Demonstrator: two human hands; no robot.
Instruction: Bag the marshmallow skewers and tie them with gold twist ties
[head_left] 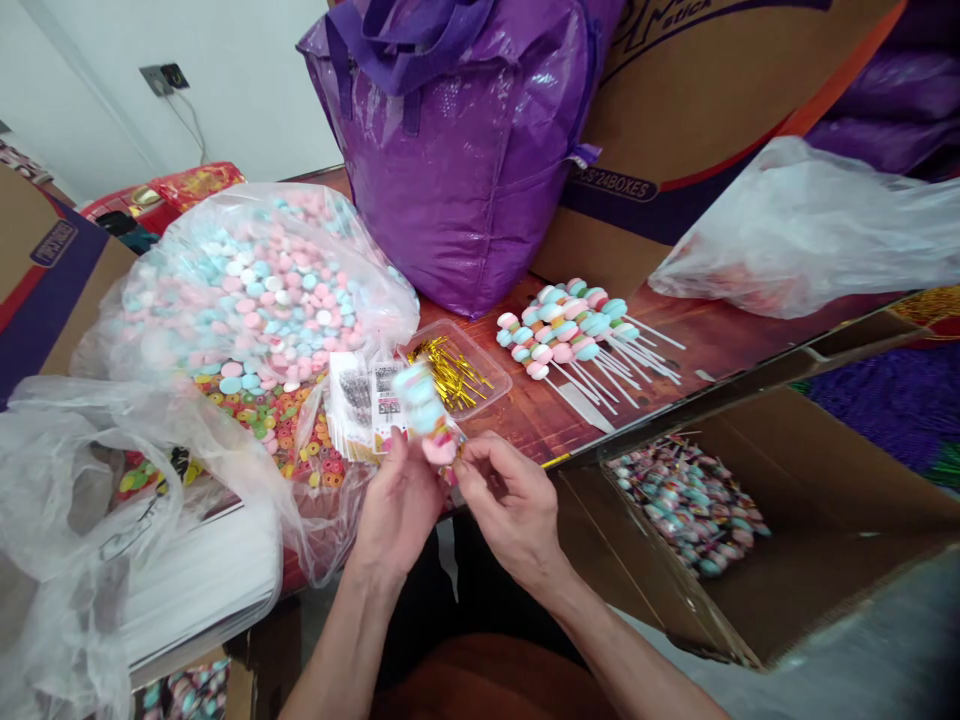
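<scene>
Both my hands meet near the table's front edge around one marshmallow stick [422,405] of blue and pink candies in a clear wrapper. My left hand [400,508] grips its lower end from the left. My right hand [508,500] pinches at the wrapper's base from the right with thumb and forefinger. Just behind the stick stands a clear tray of gold twist ties [454,370]. A row of unwrapped marshmallow sticks [574,325] lies on the wooden table [697,340] to the right.
A big clear bag of pink and blue marshmallows [247,290] and ring candies [262,415] fills the left. Label cards [364,405] lie beside it. A purple bag [457,150] stands behind. An open cardboard box with wrapped sticks [686,505] sits at lower right.
</scene>
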